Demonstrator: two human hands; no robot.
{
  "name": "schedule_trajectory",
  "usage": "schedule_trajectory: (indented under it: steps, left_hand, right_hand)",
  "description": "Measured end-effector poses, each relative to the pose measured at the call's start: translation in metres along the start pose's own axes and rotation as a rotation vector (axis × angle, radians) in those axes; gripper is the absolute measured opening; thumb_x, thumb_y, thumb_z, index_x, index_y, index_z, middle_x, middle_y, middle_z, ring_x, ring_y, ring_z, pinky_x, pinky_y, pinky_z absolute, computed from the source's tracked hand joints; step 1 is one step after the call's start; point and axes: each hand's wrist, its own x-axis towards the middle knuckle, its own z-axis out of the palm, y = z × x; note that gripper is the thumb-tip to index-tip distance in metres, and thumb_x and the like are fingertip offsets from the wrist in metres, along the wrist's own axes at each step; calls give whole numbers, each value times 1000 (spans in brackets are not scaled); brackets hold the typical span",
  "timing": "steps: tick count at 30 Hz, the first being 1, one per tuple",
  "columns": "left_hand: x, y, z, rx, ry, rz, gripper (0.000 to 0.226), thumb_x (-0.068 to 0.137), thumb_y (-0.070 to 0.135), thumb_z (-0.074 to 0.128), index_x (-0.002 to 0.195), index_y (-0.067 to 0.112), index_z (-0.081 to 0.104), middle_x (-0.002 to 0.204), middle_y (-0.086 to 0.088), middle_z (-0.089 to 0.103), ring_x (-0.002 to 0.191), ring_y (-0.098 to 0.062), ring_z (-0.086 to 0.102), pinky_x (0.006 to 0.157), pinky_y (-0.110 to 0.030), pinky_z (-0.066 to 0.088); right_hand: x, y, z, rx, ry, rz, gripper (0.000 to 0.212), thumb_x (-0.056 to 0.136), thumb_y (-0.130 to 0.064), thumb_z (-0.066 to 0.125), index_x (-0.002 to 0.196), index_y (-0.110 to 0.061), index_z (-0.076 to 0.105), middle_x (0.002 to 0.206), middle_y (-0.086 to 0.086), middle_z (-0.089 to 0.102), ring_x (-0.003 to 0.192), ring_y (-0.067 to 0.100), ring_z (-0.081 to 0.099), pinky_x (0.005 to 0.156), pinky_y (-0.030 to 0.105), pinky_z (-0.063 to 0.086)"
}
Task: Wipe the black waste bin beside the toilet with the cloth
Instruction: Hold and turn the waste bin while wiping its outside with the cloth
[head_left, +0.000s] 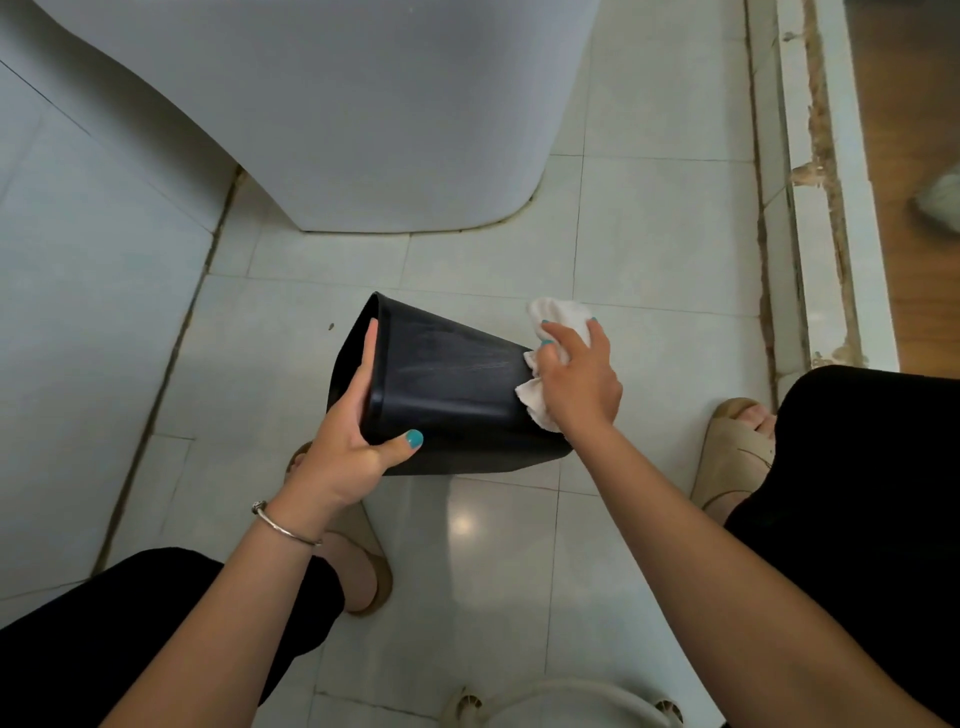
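Nearest me, my left hand (345, 447) grips the open rim of the black waste bin (452, 395), thumb on its outer side and fingers (368, 358) curled over the rim. The bin is tipped on its side above the tiled floor (649, 249). My right hand (576, 379), fingers bunched, presses a white cloth (558, 314) against the bin's base end. Beyond stands the white toilet base (389, 130).

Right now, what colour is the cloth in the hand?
White. The cloth shows best in the head view, held against the black bin.
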Motion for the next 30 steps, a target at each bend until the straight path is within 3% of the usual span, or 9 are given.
schedule_trajectory:
  steps: [4,7,9,12,15,18,21,26,30]
  left_hand:
    - [3,6,5,5,20,8,107,79,4,72,147,50,3,130,41,40,120,9,45,88,-10,44]
    - [2,12,11,-3,17,53,107,74,10,72,151,37,2,138,32,42,129,0,43,98,-16,41]
    - [0,17,14,-8,20,70,110,71,14,75,150,38,2,146,24,36,135,-3,37,104,-24,38]
    - [-1,23,20,6,13,112,108,73,16,75,151,34,3,146,23,36,134,-2,37,101,-16,38]
    - [-1,24,21,17,-7,115,109,75,14,76,152,31,1,149,17,34,134,-1,36,102,-16,37]
    - [-2,21,18,31,4,92,108,79,6,75,151,34,0,150,18,31,136,1,32,111,-27,32]
    - [-3,15,13,32,22,69,105,80,-2,70,151,37,4,147,18,36,132,0,38,109,-32,36]
    - [1,8,5,60,12,51,105,81,4,72,145,53,4,134,46,30,123,18,34,94,-5,38]
    - [3,10,0,41,4,25,106,80,3,72,137,66,8,128,51,31,119,22,35,88,-5,41]
  right_hand:
    - [-23,-36,8,-75,-20,-275,33,93,-39,47,124,-48,57,159,-10,19,121,28,49,93,34,41]
    - [-50,-70,16,-49,-62,-464,36,92,-38,50,127,-47,55,160,-8,17,123,30,46,90,37,43]
    - [-66,-85,19,-18,-79,-546,37,91,-35,52,127,-46,56,159,-8,18,122,32,44,88,39,43]
    - [-75,-90,19,16,-65,-606,37,92,-32,51,126,-43,58,158,-6,21,122,32,42,83,38,45]
    - [-71,-85,15,70,-58,-596,35,92,-31,51,124,-44,60,157,-7,24,127,30,41,83,41,48]
    - [-61,-71,14,83,-47,-618,34,91,-31,53,121,-46,62,157,-9,26,130,27,41,79,39,51]
    - [-44,-48,11,56,-48,-528,33,92,-31,53,118,-47,63,157,-12,24,130,22,40,84,36,49]
    - [-17,-9,5,60,-37,-278,31,92,-33,50,114,-49,64,157,-16,23,124,23,46,96,38,44]
    - [-5,13,3,43,-9,-159,31,91,-35,48,115,-49,63,156,-15,24,115,26,52,94,32,40]
